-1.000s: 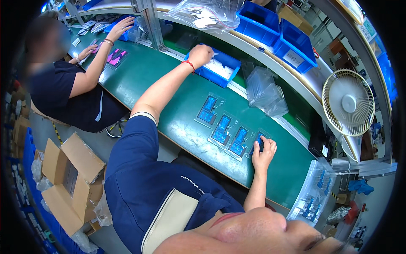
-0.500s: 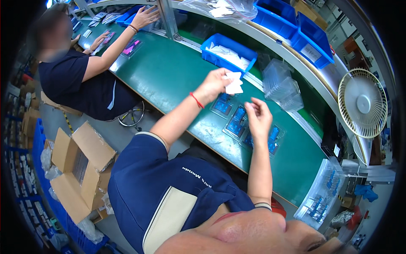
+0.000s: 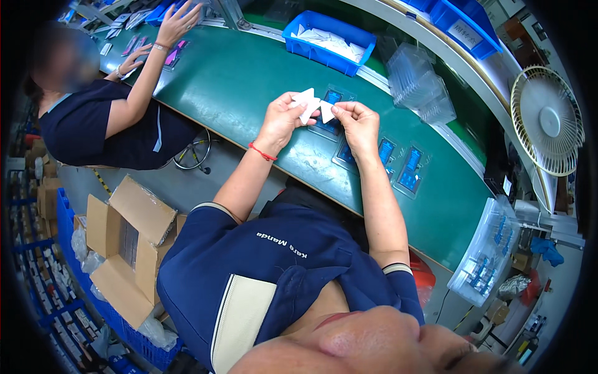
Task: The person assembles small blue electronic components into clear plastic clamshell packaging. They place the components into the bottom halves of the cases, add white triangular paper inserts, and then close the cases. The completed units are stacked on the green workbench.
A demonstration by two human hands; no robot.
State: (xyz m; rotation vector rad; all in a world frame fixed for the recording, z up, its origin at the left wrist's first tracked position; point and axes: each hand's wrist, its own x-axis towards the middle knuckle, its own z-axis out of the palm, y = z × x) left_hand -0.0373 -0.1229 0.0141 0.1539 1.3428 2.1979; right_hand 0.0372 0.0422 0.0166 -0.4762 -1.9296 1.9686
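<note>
My left hand (image 3: 278, 123) is closed round several small white triangular pieces (image 3: 305, 105), which fan out from its fingers. Beside it, my right hand (image 3: 360, 128) pinches one white triangular piece (image 3: 327, 111) between thumb and fingertips, right next to the others. Both hands are over the near part of the green table (image 3: 230, 87). Below and around them lie clear plastic blister trays with blue items; one such tray (image 3: 410, 173) is to the right of my right forearm, and others are partly covered by my hands.
A blue bin (image 3: 366, 62) of white pieces stands at the table's back edge, with stacked clear trays (image 3: 420, 84) to its right. A fan (image 3: 548, 121) is at the right. At the left sits a co-worker (image 3: 124, 118); an opened cardboard box (image 3: 124, 249) stands behind me.
My left hand has drawn back from beside the blue bin with the white pieces. My right hand has come to it and now pinches one piece. The view has shifted slightly.
</note>
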